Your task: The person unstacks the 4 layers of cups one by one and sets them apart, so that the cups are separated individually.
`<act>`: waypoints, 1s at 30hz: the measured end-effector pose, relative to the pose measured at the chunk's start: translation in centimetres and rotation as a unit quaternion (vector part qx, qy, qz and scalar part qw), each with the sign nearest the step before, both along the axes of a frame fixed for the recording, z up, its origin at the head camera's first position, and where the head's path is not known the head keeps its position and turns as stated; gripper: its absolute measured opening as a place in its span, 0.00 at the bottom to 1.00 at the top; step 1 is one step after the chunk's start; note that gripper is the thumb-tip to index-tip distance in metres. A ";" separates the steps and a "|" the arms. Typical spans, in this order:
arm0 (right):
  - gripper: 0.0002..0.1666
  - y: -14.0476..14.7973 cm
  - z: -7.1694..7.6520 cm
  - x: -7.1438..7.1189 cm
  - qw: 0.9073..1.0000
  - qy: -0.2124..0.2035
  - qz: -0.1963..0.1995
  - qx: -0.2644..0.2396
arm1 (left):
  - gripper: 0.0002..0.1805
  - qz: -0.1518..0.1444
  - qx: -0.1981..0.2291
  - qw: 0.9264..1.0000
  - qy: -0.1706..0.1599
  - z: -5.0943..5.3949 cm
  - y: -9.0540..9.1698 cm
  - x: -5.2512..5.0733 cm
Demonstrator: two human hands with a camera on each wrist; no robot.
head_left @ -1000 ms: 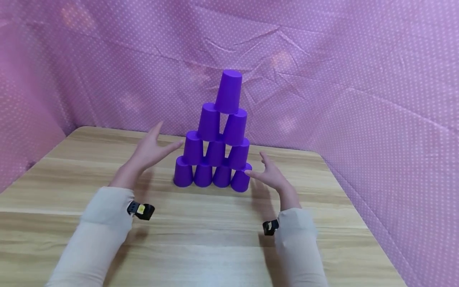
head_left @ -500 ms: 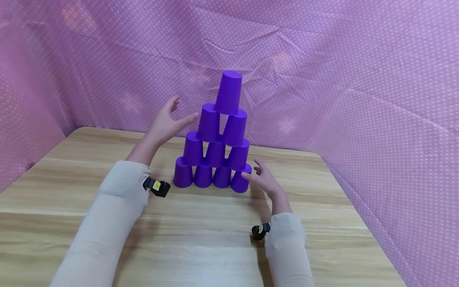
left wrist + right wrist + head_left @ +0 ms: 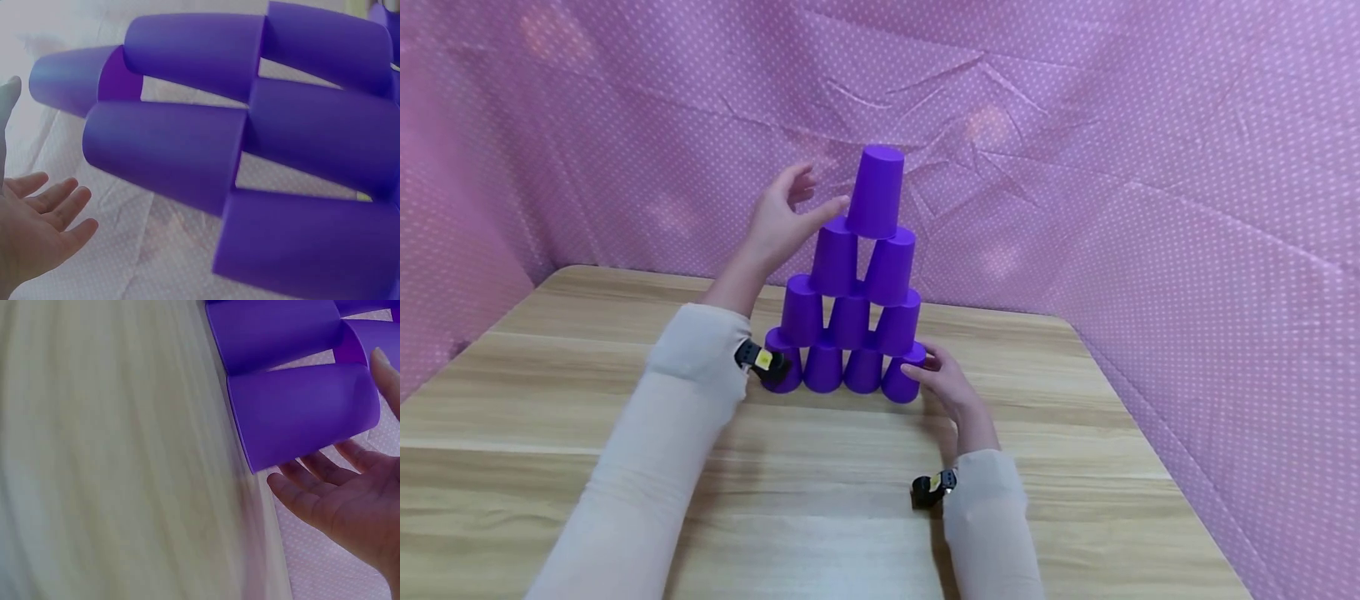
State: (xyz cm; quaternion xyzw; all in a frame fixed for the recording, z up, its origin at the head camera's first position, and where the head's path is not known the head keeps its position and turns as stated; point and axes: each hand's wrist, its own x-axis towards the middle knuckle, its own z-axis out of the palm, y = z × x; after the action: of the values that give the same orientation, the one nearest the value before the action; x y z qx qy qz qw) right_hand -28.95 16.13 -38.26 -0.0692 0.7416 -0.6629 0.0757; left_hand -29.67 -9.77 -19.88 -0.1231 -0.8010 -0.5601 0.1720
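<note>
While left hand [image 3: 778, 223] hangs with thumb and fingers spread, top purple cup [image 3: 877, 193] stands inverted just beside thumb tip; right hand [image 3: 952, 387] low, thumb and fingers parted about bottom corner cup [image 3: 897, 383], contact unclear; cup pyramid [image 3: 849, 323] rises between both hands' fingers; wooden table [image 3: 827, 500] beneath fingertips.

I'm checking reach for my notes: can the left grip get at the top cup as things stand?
Probably yes: the left grip is beside the top cup, and no other cup shows between them or on top of that one.
</note>
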 end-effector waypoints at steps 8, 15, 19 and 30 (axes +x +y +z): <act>0.33 -0.2 -0.6 -0.4 1.000 0.004 -0.028 0.013 | 0.42 -0.023 0.043 0.999 0.010 1.2 1.8 -0.6; 0.29 -0.1 -1.2 -0.3 0.999 -0.007 -0.038 -0.004 | 0.40 -0.032 0.081 0.996 0.024 1.6 3.3 -1.0; 0.28 -0.2 -1.7 -0.1 0.999 0.012 -0.037 -0.005 | 0.40 -0.032 0.079 0.996 0.022 1.8 3.9 -1.0; 0.30 -0.2 -2.7 -0.1 0.997 0.008 -0.063 -0.040 | 0.40 -0.026 0.079 0.996 0.034 2.0 4.9 -1.1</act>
State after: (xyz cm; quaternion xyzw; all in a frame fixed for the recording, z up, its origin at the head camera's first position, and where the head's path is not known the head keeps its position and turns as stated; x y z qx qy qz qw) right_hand -29.01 15.89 -40.93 -0.0307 0.7177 -0.6952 0.0253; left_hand -30.79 -4.85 -17.89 -0.1488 -0.7441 -0.6216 0.1941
